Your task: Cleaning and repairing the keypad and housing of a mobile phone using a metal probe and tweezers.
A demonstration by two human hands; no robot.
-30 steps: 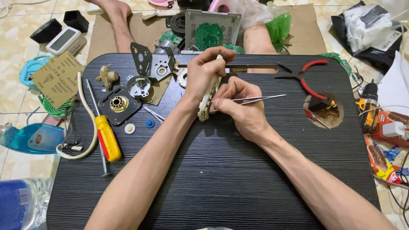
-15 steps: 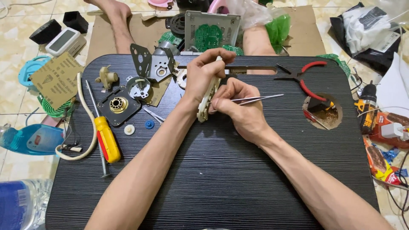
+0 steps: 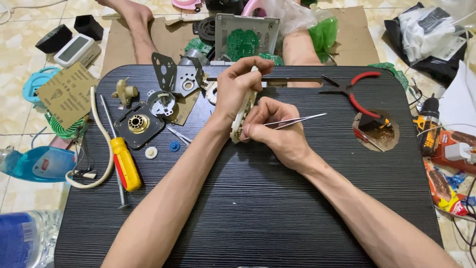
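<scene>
Left hand [image 3: 237, 92] fingers grip the cream plastic housing [image 3: 241, 119] edge-up; right hand [image 3: 277, 131] fingers pinch steel tweezers [image 3: 297, 120] at it, above the tabletop [image 3: 258, 208].

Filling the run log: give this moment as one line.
left hand: grips cream part | right hand: holds tweezers at part | table: screwdriver, pliers

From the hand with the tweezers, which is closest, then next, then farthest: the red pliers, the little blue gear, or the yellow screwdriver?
Measured from the right hand in the head view:
1. Red pliers, up and to its right on the black table.
2. Little blue gear, to its left, past the other arm.
3. Yellow screwdriver, farther left, near the table's edge.
</scene>
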